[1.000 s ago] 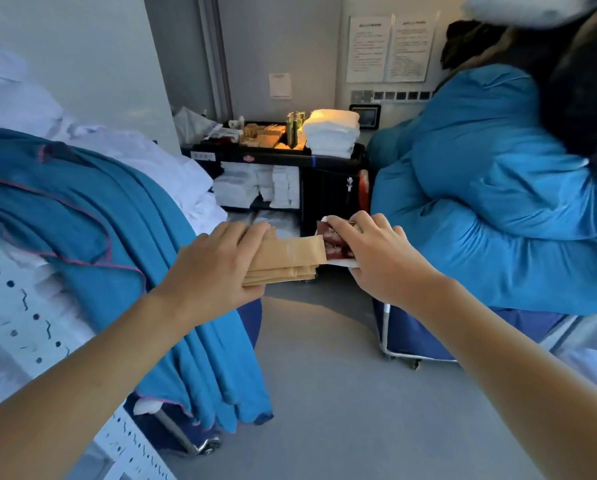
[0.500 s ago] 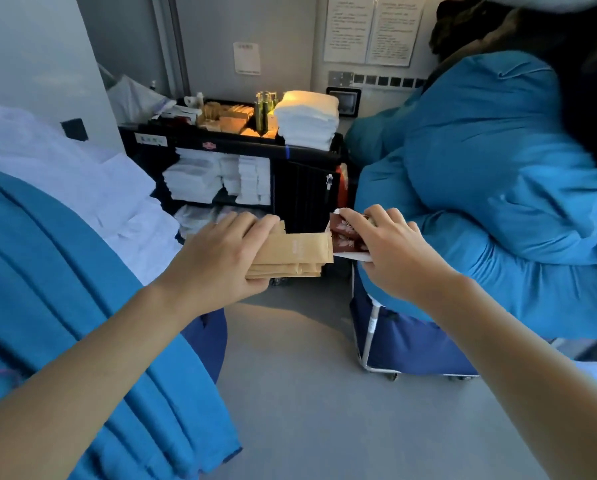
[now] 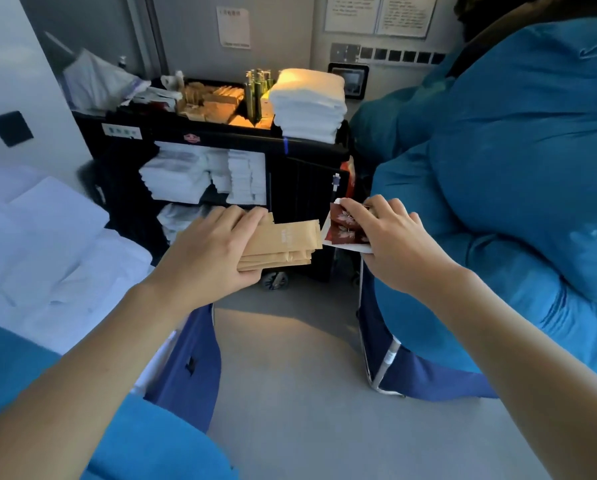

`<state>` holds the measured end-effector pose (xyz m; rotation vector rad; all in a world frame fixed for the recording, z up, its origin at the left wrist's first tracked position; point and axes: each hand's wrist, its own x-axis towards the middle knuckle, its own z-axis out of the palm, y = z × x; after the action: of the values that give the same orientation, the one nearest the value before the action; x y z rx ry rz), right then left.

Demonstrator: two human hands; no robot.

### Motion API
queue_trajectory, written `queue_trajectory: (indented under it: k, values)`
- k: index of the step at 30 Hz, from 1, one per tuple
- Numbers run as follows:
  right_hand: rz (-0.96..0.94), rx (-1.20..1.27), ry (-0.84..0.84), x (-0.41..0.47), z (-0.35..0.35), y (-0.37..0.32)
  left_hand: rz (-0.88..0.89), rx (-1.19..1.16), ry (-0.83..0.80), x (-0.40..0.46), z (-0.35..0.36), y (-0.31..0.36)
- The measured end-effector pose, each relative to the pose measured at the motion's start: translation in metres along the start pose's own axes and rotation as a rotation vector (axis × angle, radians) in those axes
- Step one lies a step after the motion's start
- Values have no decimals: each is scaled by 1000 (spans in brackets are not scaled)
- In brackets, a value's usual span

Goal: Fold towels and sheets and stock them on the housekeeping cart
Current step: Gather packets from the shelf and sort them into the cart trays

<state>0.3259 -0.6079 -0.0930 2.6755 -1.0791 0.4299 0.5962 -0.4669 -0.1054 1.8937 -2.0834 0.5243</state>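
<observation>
Both hands clamped — left hand [image 3: 217,251] on tan packets [image 3: 283,244], right hand [image 3: 390,237] on red sachets [image 3: 342,228]; print unreadable.

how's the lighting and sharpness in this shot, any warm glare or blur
Head view: cool bluish light overall, with a warm yellow glow on the cart top and the white towel stack; the wall notices are too soft to read; wide-angle bending at the edges; the left hand and right hand are fairly sharp.
</observation>
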Motion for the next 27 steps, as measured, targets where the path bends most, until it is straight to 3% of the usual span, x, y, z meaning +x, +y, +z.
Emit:
queue_trajectory:
  k: [15,27]
  values:
    - [-187,55,10,224,100,139,-155,127,-98,194,110,-66]
    - [-304,151,3,343,150,174,-251,268,-166,280,141,-115]
